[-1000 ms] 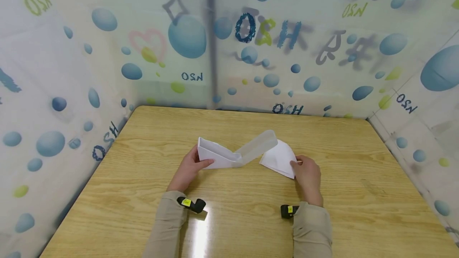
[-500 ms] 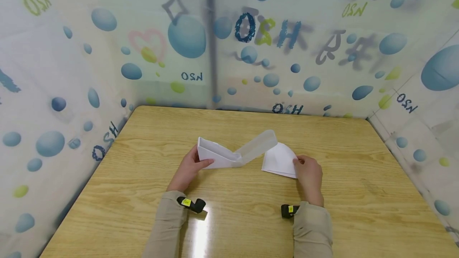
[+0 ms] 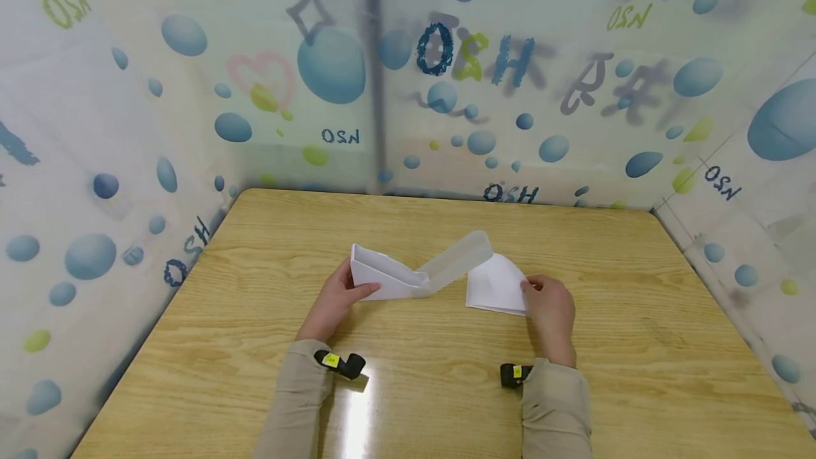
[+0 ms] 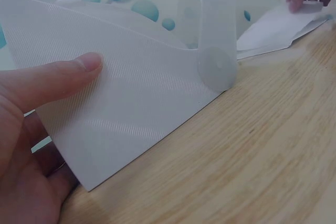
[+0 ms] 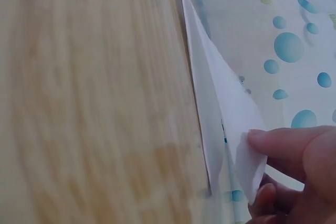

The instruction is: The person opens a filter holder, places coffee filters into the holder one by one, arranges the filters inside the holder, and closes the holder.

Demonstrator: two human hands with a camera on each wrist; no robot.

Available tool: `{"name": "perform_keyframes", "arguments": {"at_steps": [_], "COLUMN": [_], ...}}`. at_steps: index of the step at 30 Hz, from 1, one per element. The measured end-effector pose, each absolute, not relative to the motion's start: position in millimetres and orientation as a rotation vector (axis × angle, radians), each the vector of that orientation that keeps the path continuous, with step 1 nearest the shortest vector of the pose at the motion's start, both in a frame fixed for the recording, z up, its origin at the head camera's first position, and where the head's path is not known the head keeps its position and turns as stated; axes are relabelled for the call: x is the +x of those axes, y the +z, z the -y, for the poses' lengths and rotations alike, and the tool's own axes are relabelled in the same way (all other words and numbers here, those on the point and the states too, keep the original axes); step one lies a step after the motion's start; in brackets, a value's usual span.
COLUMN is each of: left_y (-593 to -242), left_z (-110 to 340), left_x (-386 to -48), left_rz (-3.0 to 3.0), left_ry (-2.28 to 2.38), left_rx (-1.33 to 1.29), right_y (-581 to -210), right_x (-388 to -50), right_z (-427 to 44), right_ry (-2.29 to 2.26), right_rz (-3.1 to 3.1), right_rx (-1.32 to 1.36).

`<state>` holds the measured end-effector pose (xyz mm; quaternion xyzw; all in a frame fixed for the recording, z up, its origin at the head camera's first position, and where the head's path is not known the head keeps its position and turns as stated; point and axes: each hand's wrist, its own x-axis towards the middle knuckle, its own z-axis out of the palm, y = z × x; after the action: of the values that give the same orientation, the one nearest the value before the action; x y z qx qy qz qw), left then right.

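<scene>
My left hand (image 3: 334, 299) grips the left end of a white, open-topped box (image 3: 389, 287), thumb on its near side. In the left wrist view the ribbed wall of the box (image 4: 121, 93) stands on the table under the thumb. A translucent lid (image 3: 459, 261) is hinged at the box's right end and tilts up to the right. Just right of it, a folded white sheet with a rounded edge (image 3: 499, 285) is pinched at its right side by my right hand (image 3: 550, 317). The right wrist view shows the sheet's layers (image 5: 231, 108) parted, with thumb and fingers on one corner.
The wooden table (image 3: 408, 388) reaches from the front to a patterned curtain wall (image 3: 408, 126) behind it. Similar patterned sheets stand at the left and right sides. Black bands with small devices are on both wrists.
The folded white sheet has turned so that its lower edge lies more level, and my right hand has shifted slightly right with it. My left hand and the box have kept their place.
</scene>
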<state>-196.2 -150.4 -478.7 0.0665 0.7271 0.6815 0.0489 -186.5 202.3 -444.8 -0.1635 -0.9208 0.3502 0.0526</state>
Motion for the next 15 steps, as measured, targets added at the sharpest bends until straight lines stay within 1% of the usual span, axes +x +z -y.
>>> {"name": "perform_keyframes", "arguments": {"at_steps": [15], "left_y": [-477.0], "left_z": [149.9], "left_x": [-194.1], "left_rz": [-2.224], "left_ry": [2.079], "left_rx": [0.187], "right_y": [-442.4], "right_x": [-186.0], "right_z": [-204.6], "right_ry": [1.152], "right_rz": [2.867], "right_rx": [-0.446]}}
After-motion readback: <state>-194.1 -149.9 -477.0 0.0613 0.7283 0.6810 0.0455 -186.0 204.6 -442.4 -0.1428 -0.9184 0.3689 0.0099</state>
